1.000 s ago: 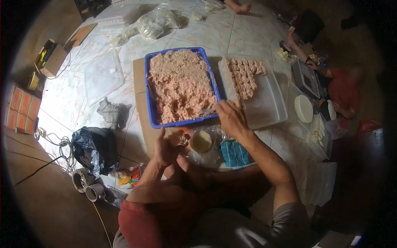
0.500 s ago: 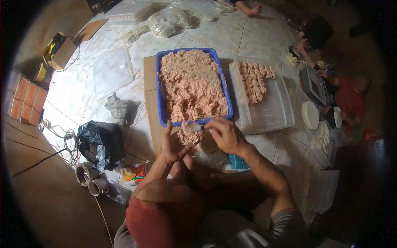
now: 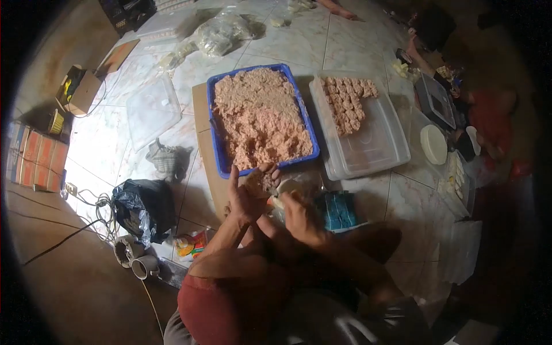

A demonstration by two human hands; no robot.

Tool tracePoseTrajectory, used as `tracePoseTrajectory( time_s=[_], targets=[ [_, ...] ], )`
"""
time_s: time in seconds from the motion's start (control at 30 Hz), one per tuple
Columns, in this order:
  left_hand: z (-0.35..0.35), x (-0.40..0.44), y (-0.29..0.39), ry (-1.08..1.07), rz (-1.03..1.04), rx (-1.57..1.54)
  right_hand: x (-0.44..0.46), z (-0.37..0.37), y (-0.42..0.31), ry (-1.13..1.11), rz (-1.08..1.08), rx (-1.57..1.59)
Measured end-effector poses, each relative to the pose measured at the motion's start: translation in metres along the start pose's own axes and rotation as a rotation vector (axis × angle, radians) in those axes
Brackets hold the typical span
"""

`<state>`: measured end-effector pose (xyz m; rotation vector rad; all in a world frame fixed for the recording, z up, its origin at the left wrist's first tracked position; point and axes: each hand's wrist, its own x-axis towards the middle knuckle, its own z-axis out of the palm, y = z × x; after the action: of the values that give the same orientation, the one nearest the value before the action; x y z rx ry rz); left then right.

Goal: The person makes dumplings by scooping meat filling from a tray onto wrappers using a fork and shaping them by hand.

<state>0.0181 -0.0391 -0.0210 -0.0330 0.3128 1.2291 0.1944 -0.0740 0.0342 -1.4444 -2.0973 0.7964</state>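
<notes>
My left hand is palm up, thumb raised, just in front of the blue tub. A lump of pinkish minced filling rests in its palm and against its fingers. My right hand is lower and to the right, fingers bent together beside something pale whose kind I cannot make out. The tub is heaped with minced filling, scooped lower at the near side. To its right stands a clear plastic container holding rows of small filled pieces in its far left part.
A teal packet lies near my right knee. Left are a black plastic bag, a grey cloth, a mug and a clear lid. Another person in red sits at right beside a white round lid.
My right hand has moved down and left, away from the tub's near edge. My left hand still holds filling, slightly turned. The whole view has shifted a little.
</notes>
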Motion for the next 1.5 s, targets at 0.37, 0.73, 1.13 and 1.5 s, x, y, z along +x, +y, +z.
tracePoseTrajectory(
  time_s=[0.37,0.73,1.13,1.5],
  targets=[
    [0.012,-0.002,0.015,-0.086,-0.496,-0.157,0.031,0.004,0.040,-0.133,0.278,0.938],
    [0.009,0.004,0.023,-0.243,0.348,1.582,0.035,-0.002,0.027,0.177,0.045,1.121],
    [0.023,0.016,0.011,0.004,0.535,1.245,0.014,0.010,0.081,0.199,-0.089,0.153],
    [-0.004,0.011,0.021,-0.382,0.518,1.700,0.012,0.000,0.042,0.123,-0.177,0.307]
  ],
)
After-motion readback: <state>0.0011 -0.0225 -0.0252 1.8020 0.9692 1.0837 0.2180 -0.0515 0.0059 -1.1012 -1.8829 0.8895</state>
